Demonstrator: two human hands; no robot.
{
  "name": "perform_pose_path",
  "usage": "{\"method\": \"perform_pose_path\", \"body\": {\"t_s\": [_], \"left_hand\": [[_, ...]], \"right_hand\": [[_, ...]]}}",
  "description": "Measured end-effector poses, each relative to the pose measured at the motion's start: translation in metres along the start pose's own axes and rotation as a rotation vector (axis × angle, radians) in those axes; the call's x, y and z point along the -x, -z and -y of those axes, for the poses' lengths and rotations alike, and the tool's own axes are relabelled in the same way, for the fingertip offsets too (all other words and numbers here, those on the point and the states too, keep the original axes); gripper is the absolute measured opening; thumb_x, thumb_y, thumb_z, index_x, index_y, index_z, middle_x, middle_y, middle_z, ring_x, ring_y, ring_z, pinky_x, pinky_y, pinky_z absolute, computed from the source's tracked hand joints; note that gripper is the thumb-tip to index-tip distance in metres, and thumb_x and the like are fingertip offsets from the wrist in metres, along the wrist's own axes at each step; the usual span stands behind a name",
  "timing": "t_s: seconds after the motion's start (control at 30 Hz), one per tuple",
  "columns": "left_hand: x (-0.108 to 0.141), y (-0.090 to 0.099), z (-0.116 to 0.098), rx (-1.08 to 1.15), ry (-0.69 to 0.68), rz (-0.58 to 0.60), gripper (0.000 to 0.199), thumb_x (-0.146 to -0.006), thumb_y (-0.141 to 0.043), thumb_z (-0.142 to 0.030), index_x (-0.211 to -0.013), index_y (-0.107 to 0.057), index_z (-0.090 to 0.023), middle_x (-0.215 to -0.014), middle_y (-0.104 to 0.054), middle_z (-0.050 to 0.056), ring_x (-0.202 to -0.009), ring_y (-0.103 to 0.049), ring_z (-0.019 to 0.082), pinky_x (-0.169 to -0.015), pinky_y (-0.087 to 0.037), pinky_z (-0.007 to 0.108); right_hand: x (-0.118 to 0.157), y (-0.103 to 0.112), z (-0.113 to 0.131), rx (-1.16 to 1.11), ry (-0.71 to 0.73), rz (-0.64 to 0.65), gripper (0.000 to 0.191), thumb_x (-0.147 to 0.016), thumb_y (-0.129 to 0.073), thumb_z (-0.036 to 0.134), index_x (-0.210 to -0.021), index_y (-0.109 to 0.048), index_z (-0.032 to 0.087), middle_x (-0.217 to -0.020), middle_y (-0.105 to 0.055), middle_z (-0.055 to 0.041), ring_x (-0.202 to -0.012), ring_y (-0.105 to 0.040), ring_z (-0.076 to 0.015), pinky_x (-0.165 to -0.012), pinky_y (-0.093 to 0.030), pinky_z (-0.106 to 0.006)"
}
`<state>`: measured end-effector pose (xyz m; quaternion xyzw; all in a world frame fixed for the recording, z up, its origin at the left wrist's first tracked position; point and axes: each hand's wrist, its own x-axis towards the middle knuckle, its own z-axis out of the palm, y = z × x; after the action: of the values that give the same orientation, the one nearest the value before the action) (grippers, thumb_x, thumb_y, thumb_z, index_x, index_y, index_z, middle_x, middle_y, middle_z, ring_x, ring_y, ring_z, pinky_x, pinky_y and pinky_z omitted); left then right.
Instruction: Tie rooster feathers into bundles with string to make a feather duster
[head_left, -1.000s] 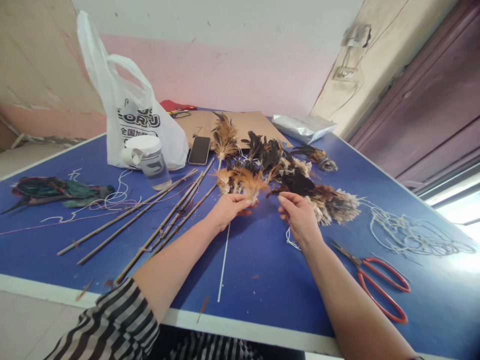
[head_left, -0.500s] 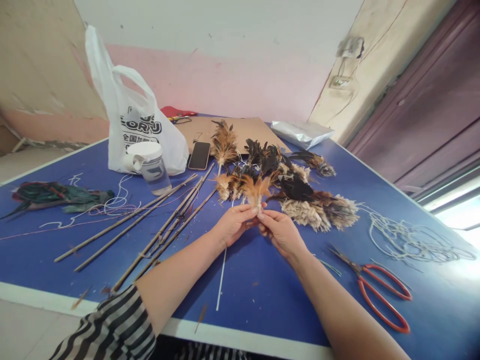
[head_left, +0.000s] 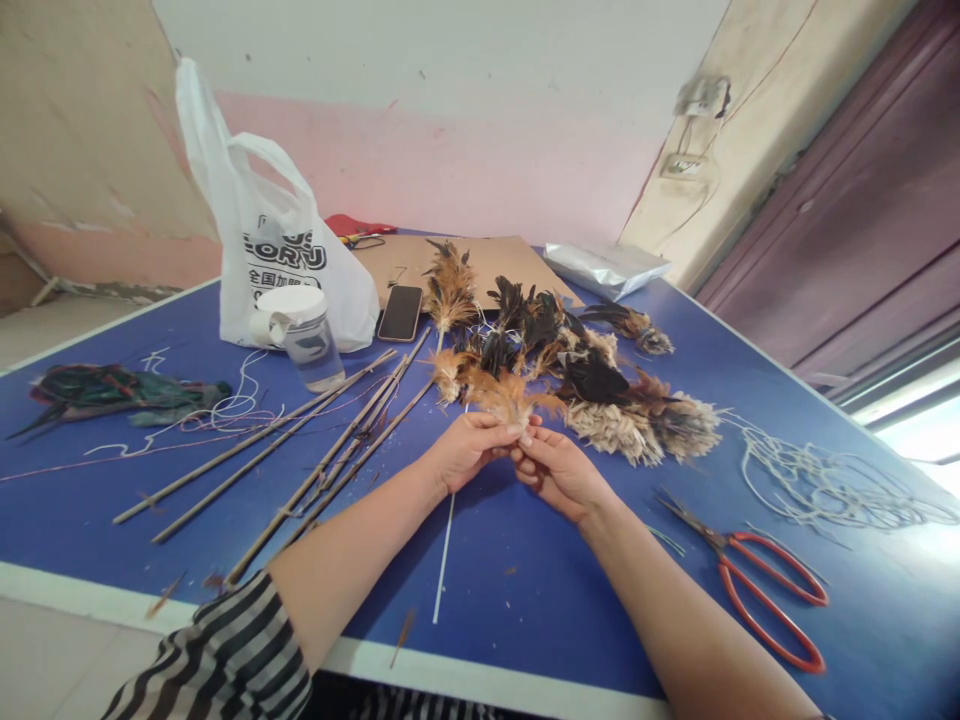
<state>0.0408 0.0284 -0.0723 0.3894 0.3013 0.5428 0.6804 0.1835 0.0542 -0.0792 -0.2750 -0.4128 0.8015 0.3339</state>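
Note:
Between my two hands is a small bunch of orange-brown feathers (head_left: 510,398), its pale quill ends pinched at my fingertips. My left hand (head_left: 474,448) is closed on the bunch from the left, thumb on top. From the right, my right hand (head_left: 559,468) pinches the same quill ends, its fingers curled. The feathers fan out away from me, above the table. Just beyond lie dark feather bundles (head_left: 536,318) and, to the right, pale fluffy feather bundles (head_left: 615,428). A brown feather bunch on a stick (head_left: 450,290) lies farther back.
Several thin sticks (head_left: 330,470) lie at left. Red-handled scissors (head_left: 772,590) and tangled string (head_left: 817,475) are at right. Behind the sticks stand a lidded clear cup (head_left: 311,345), a white plastic bag (head_left: 289,250) and a phone (head_left: 400,313). Cardboard (head_left: 495,258) lies at the back of the blue table (head_left: 525,620).
The feathers in my hands have spread wider and lower, fanning out to both sides. Both hands stay in nearly the same place, still pinching the quill ends.

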Motion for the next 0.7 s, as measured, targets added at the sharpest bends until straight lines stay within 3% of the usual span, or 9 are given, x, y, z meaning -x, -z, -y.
{"method": "perform_pose_path", "body": {"t_s": [0.17,0.27,0.37,0.47,0.57,0.7], "left_hand": [[0.0,-0.003,0.0,-0.025,-0.03,-0.039,0.023,-0.063,-0.071,-0.029,-0.076,-0.069,-0.01,-0.086,-0.066,0.009,-0.062,-0.055,0.009,-0.07,-0.044,0.029],[-0.003,-0.002,0.001,-0.035,-0.033,-0.124,0.026,-0.062,-0.072,-0.029,-0.079,-0.069,-0.009,-0.078,-0.067,0.008,-0.064,-0.057,0.011,-0.072,-0.044,0.029],[-0.005,-0.001,0.002,-0.058,-0.001,-0.262,0.025,-0.058,-0.074,-0.029,-0.073,-0.069,-0.01,-0.075,-0.067,0.008,-0.07,-0.058,0.013,-0.071,-0.043,0.027],[-0.005,0.0,0.003,-0.087,0.046,-0.33,0.025,-0.055,-0.075,-0.031,-0.067,-0.068,-0.01,-0.07,-0.066,0.006,-0.069,-0.057,0.012,-0.068,-0.043,0.025],[-0.004,-0.001,0.006,-0.105,0.086,-0.311,0.026,-0.053,-0.076,-0.032,-0.067,-0.068,-0.011,-0.069,-0.065,0.006,-0.067,-0.057,0.012,-0.066,-0.043,0.025],[-0.004,0.0,0.01,-0.16,0.114,-0.287,0.028,-0.051,-0.076,-0.032,-0.068,-0.068,-0.011,-0.069,-0.064,0.005,-0.065,-0.055,0.012,-0.064,-0.043,0.026]], "right_hand": [[-0.002,0.002,-0.002,0.051,0.019,0.001,0.019,-0.067,-0.068,0.032,-0.068,-0.058,0.016,-0.061,-0.055,0.0028,-0.047,-0.04,-0.0043,-0.047,-0.03,-0.019],[-0.001,0.004,0.001,0.425,0.118,-0.112,0.022,-0.07,-0.064,0.038,-0.07,-0.06,0.017,-0.063,-0.058,0.0007,-0.049,-0.044,-0.0073,-0.049,-0.033,-0.022],[0.004,0.005,0.006,1.016,0.393,-0.275,0.021,-0.071,-0.062,0.038,-0.074,-0.063,0.018,-0.066,-0.059,-0.0013,-0.055,-0.047,-0.0111,-0.055,-0.035,-0.025],[0.008,0.004,0.009,1.479,0.623,-0.353,0.018,-0.075,-0.058,0.037,-0.075,-0.062,0.019,-0.073,-0.06,-0.0035,-0.063,-0.051,-0.0135,-0.06,-0.035,-0.026],[0.01,0.003,0.008,1.677,0.682,-0.376,0.022,-0.08,-0.052,0.038,-0.071,-0.059,0.019,-0.071,-0.06,-0.0042,-0.065,-0.052,-0.0143,-0.06,-0.033,-0.025],[0.01,0.004,0.007,1.725,0.681,-0.427,0.023,-0.081,-0.05,0.036,-0.067,-0.057,0.019,-0.067,-0.058,-0.0036,-0.065,-0.052,-0.0147,-0.06,-0.033,-0.025]]}}
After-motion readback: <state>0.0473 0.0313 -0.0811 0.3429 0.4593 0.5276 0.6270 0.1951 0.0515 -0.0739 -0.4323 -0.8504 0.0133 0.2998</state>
